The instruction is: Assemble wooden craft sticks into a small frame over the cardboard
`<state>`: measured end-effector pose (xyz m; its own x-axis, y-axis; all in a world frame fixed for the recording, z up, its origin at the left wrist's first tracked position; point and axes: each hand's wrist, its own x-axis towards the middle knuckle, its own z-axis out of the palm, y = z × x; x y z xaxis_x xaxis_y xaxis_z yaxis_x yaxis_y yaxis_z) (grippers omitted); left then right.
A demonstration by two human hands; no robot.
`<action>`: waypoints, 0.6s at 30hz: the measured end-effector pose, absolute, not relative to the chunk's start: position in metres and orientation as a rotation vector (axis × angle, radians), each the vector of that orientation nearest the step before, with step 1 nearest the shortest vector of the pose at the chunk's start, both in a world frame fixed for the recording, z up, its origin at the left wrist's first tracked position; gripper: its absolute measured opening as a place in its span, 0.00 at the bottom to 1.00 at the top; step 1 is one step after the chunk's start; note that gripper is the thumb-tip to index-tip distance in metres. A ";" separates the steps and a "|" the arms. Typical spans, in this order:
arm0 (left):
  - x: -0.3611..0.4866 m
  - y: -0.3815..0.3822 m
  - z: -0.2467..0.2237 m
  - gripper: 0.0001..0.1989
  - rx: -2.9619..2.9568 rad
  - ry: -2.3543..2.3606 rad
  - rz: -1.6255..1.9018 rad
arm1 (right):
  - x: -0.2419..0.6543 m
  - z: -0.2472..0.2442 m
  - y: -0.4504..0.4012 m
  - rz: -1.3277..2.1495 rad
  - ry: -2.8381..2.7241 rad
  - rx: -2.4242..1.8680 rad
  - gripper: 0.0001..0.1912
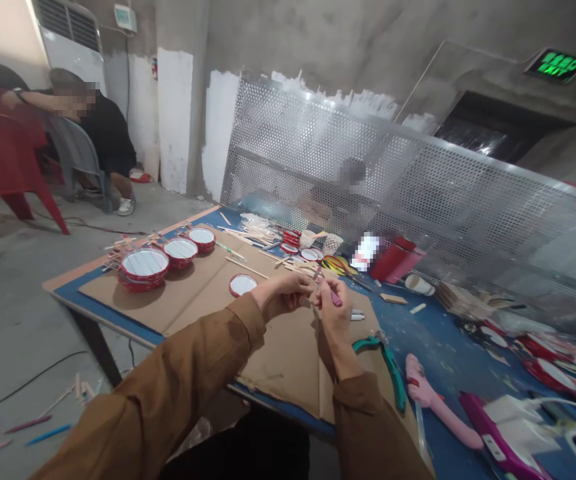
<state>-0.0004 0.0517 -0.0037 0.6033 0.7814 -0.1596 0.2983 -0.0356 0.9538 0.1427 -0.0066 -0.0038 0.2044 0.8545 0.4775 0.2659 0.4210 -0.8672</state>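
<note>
My right hand (335, 310) is closed around a small pink-handled knife (337, 299), whose thin tip points up and away from me. Close beside it, my left hand (288, 291) is pinched near the tip; whatever small piece sits between its fingers is too hidden to name. Both hands are above a brown cardboard sheet (278, 360). A red-rimmed round disc (243, 285) with a pale face lies just left of my left hand. Thin wooden sticks (298, 267) are scattered behind my hands.
Stacked red-rimmed discs (145, 263) stand on the left. Teal-handled pliers (393, 373), a pink glue gun (438, 400) and a purple power strip (493, 440) lie right. Behind are yellow-handled scissors (338, 265), a phone (367, 252) and a perforated metal panel (288, 147). People sit far left.
</note>
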 end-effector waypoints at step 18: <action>0.001 0.049 -0.001 0.13 1.591 0.965 0.496 | 0.145 -0.008 -0.005 0.497 -1.426 -1.120 0.16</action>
<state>0.0007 0.0487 -0.0006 0.5718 0.7997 -0.1831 0.3163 -0.0090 0.9486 0.1448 -0.0045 -0.0085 0.1585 0.8411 0.5171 0.3378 0.4459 -0.8289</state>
